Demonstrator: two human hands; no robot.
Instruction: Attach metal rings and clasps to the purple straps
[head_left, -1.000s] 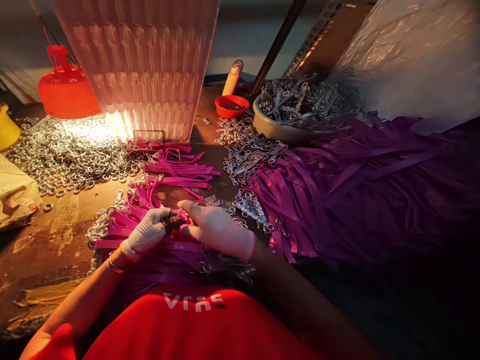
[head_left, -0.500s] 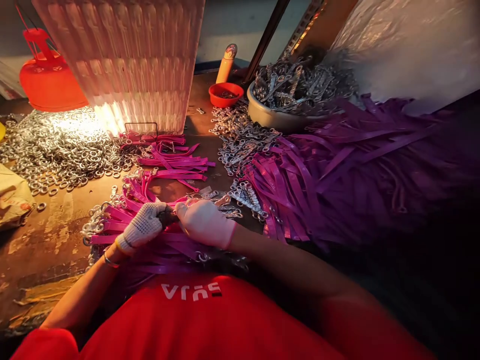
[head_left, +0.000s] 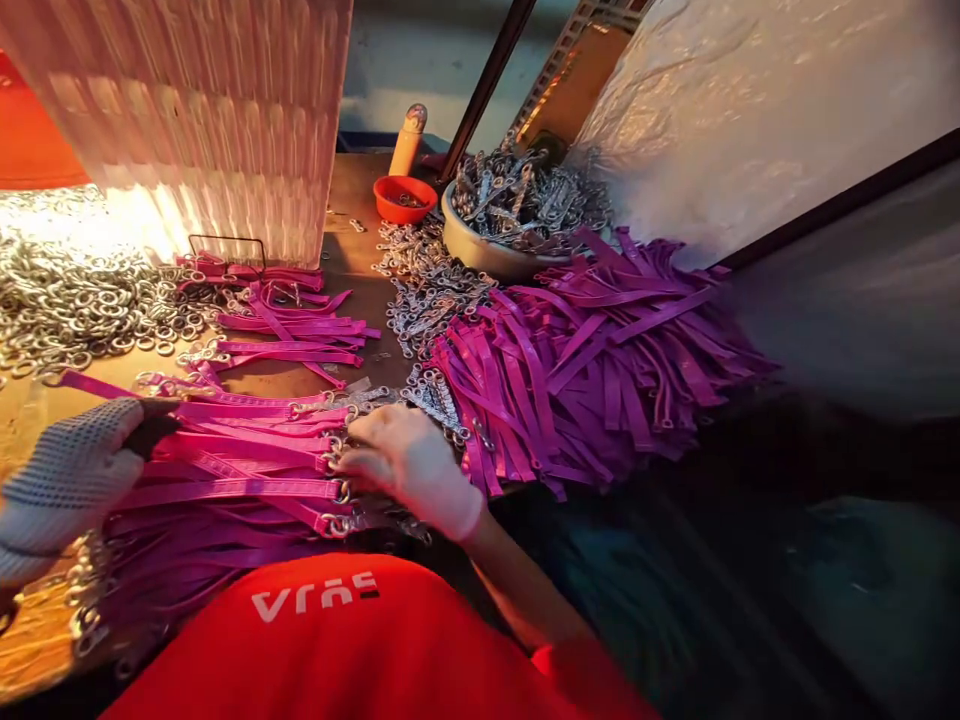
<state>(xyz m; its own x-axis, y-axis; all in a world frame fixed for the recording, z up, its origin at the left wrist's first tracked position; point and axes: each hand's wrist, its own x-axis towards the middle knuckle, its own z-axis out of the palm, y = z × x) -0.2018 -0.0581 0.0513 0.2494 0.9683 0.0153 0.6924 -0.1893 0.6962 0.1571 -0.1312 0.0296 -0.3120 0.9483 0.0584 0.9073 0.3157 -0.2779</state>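
My left hand (head_left: 67,490), in a dotted knit glove with dark fingertips, is at the left ends of the pink straps. Its thumb and forefinger pinch together on a strap (head_left: 240,412). My right hand (head_left: 416,468), in a pale glove, is over the straps' right ends. Its bent fingers are apart, touching the metal rings and clips there; what lies under the palm is hidden. Between the hands a layered stack of pink straps (head_left: 247,490) lies side by side, with metal rings (head_left: 337,460) at their right ends.
A heap of metal rings (head_left: 97,310) glows under a lamp behind a ribbed clear panel (head_left: 225,130). Purple straps (head_left: 585,350) are piled on the right. Behind them are a basin of metal clips (head_left: 487,250), a red bowl (head_left: 405,205) and loose clips (head_left: 427,290).
My hands have parted: the left moved left to the straps' far ends, the right stayed near the metal ends. The view has shifted right, uncovering the stack between them.
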